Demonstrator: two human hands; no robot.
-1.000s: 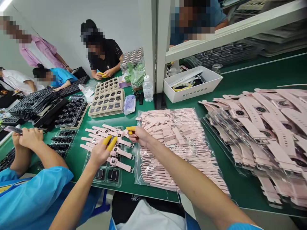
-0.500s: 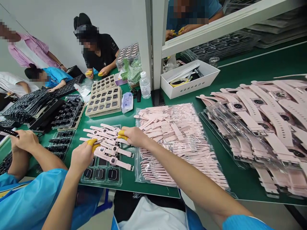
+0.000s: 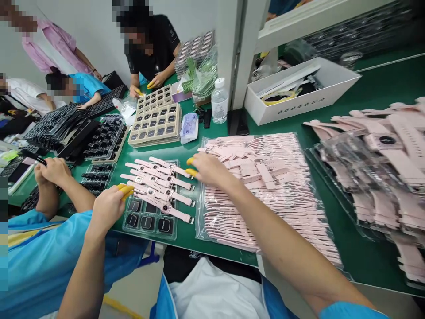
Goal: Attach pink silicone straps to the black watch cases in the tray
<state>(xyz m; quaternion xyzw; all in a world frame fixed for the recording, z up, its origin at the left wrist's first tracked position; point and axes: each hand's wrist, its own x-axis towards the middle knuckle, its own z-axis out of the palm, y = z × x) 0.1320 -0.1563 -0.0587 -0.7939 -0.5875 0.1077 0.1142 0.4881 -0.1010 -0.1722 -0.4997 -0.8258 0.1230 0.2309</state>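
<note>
My left hand [image 3: 109, 206], with yellow finger covers, is closed at the left ends of a row of pink watches [image 3: 159, 184]. Its fingertips pinch at a strap end, and the grip itself is partly hidden. The watches lie side by side across a clear tray [image 3: 172, 237], whose front compartments hold dark square pieces. My right hand [image 3: 210, 168], also with yellow finger covers, is just right of the upper strap ends. Its thumb and finger are apart, with nothing visible between them. Beneath and beside it lies a plastic bag [image 3: 201, 221] covered with pink watch straps [image 3: 232, 217].
Stacked trays of pink watches [image 3: 381, 177] occupy the right side. A white box [image 3: 299, 106], a bottle [image 3: 219, 104] and a dark phone [image 3: 237, 122] stand behind. Beige trays [image 3: 154, 139] lie farther back. A co-worker's hands [image 3: 55, 173] are close on the left.
My right hand has moved off the upper watch strap toward the right, its fingers now apart. My left hand has shifted back toward the straps' left ends. The camera view has also shifted.
</note>
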